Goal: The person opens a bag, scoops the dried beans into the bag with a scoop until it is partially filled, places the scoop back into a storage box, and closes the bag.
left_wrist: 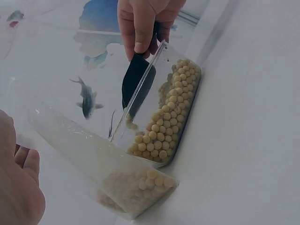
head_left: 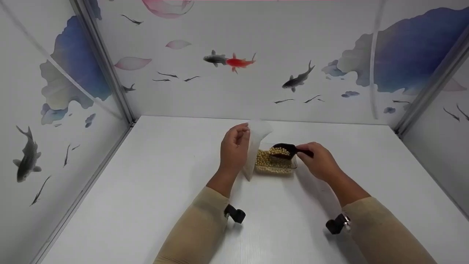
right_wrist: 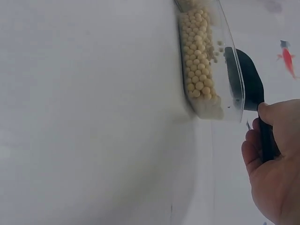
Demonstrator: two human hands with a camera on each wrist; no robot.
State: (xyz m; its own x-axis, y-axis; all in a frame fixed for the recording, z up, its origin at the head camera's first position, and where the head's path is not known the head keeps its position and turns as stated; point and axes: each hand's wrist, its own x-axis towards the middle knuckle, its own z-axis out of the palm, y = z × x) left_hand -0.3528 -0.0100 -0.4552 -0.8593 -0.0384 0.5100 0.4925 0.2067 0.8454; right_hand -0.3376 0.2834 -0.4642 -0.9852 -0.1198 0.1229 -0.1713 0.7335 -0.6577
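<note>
A clear box point(head_left: 274, 170) of round yellow beans point(left_wrist: 173, 112) stands on the table. My right hand point(head_left: 318, 161) grips the handle of a black scoop point(head_left: 289, 147), which holds beans over the box; in the right wrist view the hand point(right_wrist: 276, 159) curls round the handle of the scoop point(right_wrist: 251, 79). Left of the box, my left hand point(head_left: 234, 148) pinches a translucent bag point(head_left: 253, 154) near its top. The left wrist view shows beans in the lower part of the bag point(left_wrist: 117, 168), beside the box, and part of the left hand point(left_wrist: 18, 183).
The white table point(head_left: 165, 176) has walls at its back and sides, printed with fish and leaves. Metal posts point(head_left: 106, 66) stand at the back corners. A small black device point(head_left: 235, 214) is on the left wrist, another point(head_left: 338, 224) on the right.
</note>
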